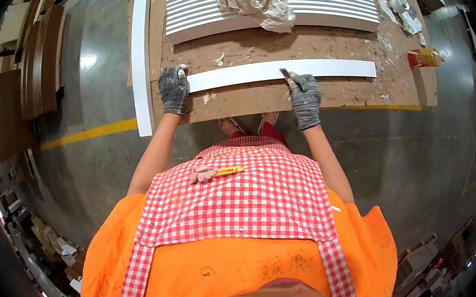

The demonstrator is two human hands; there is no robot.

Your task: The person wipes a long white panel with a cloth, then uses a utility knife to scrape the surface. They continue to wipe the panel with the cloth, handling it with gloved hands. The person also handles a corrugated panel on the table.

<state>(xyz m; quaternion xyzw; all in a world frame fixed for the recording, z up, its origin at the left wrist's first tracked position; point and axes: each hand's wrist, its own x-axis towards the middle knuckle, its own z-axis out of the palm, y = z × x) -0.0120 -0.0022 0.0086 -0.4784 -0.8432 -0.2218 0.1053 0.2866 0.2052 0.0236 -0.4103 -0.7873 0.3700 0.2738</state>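
Observation:
A long narrow white strip (234, 74) lies across the near part of a worn brown board (261, 44). My left hand (173, 89), in a grey knitted glove, is closed around the strip's left end with the thumb on top. My right hand (304, 100), gloved the same way, grips a small dark flat-ended tool (285, 73) whose tip is at the strip's upper face, right of its middle. Most of that tool is hidden in the fingers, so its kind does not show.
Another long white strip (143, 50) lies lengthwise along the board's left edge. Behind, several white strips (324, 6) lie side by side under a crumpled cream cloth (252, 0). A red-and-yellow container (424, 57) and soiled wads (405, 14) are at right. Brown panels (36, 61) stand far left.

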